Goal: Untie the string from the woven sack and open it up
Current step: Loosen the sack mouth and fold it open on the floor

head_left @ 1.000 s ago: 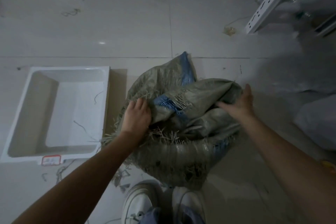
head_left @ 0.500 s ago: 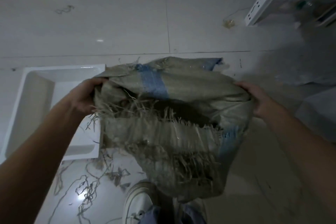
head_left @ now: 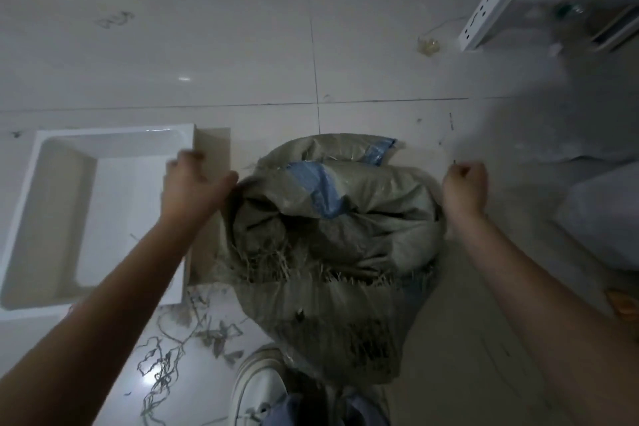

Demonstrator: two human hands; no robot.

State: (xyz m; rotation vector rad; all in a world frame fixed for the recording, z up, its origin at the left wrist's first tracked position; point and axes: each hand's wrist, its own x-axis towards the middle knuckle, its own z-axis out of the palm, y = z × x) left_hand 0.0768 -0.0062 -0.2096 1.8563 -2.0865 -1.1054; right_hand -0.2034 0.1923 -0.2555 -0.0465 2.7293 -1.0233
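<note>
Gripping the woven sack [head_left: 332, 235] on the floor near the shoes, the left hand [head_left: 193, 187] clamps its left rim and the right hand [head_left: 465, 188] fists at its right rim, where uneven pulling could tear the frayed mouth or tip the sack.

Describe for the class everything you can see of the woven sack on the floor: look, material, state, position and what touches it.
The woven sack is grey-green, seemingly plastic weave, with a blue stripe across its top. It sits slumped on the pale tiled floor, its frayed rim rolled down and crumpled. The left hand grips its left edge; the right hand is closed at its right edge. A white tray lies to its left, loose string and a white shoe near its base. Contents are hidden.
</note>
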